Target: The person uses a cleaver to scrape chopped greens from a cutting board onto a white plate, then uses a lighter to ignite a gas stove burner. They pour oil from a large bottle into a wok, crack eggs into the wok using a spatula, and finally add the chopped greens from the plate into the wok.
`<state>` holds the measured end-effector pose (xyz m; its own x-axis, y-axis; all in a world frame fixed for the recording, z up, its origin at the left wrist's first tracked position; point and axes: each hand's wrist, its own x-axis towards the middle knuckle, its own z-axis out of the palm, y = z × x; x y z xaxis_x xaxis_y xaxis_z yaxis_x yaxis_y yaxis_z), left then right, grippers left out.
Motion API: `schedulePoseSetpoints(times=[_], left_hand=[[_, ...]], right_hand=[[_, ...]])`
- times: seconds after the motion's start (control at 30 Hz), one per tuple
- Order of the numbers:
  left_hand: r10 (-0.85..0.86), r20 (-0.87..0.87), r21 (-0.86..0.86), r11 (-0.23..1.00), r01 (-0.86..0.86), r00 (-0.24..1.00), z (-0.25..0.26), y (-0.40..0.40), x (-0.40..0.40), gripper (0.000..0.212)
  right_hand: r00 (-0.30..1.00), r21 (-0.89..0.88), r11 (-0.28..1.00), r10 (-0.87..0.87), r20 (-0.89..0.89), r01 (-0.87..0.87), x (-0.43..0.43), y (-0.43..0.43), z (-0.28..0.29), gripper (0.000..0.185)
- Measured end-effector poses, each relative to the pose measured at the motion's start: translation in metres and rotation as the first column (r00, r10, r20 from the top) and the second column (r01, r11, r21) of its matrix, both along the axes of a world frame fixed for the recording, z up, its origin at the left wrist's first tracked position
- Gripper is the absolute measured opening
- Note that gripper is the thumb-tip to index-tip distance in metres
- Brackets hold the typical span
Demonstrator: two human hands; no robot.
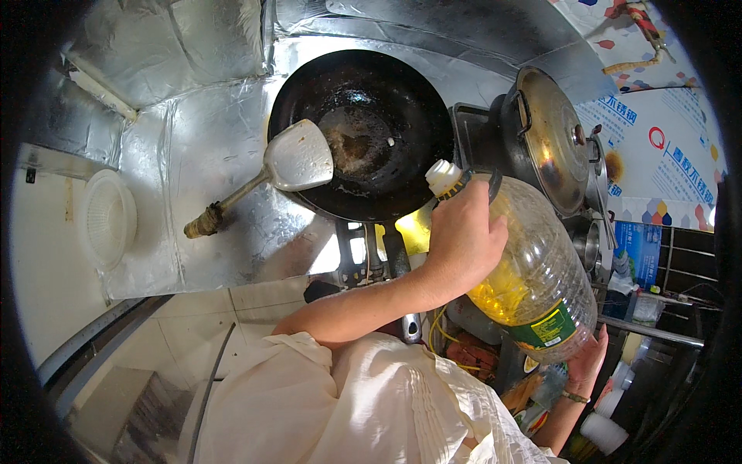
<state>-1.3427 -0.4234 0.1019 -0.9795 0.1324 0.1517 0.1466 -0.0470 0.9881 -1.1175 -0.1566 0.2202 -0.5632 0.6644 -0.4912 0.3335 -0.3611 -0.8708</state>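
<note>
A large clear plastic oil bottle (539, 249) lies tilted, its white mouth (444, 174) towards the wok's right rim. Yellow oil (501, 293) shows in its lower side, near a green label bearing writing. With my left hand (469, 238) I grip the bottle by its neck handle. My right hand (588, 354) is under the base, its fingers partly hidden by the bottle. The black wok (371, 87) holds a little brownish residue and a small pale bit. A metal wok spatula (301, 156) rests across the wok's left rim, its wrapped handle outside.
Foil lining (214, 133) covers the counter and walls. A white plastic basket (109, 219) stands at the left. Right of the wok is a lidded pot (550, 145). A wire rack (655, 327) with containers stands at the right. The wok's handle (396, 249) points towards me.
</note>
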Motion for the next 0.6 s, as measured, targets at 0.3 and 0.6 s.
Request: schedulePoseSetpoints(times=[0.3,0.6], left_hand=[[-0.004,0.002,-0.03,1.0,0.004,1.0,0.0,-0.001,-0.001,0.022],[0.028,-0.002,0.004,1.0,-0.028,1.0,0.001,-0.003,-0.002,0.021]], right_hand=[[1.0,0.025,1.0,0.019,-0.009,-0.019,0.001,0.004,0.007,0.064],[0.999,0.054,0.998,0.045,0.006,-0.045,0.002,0.007,0.012,0.064]])
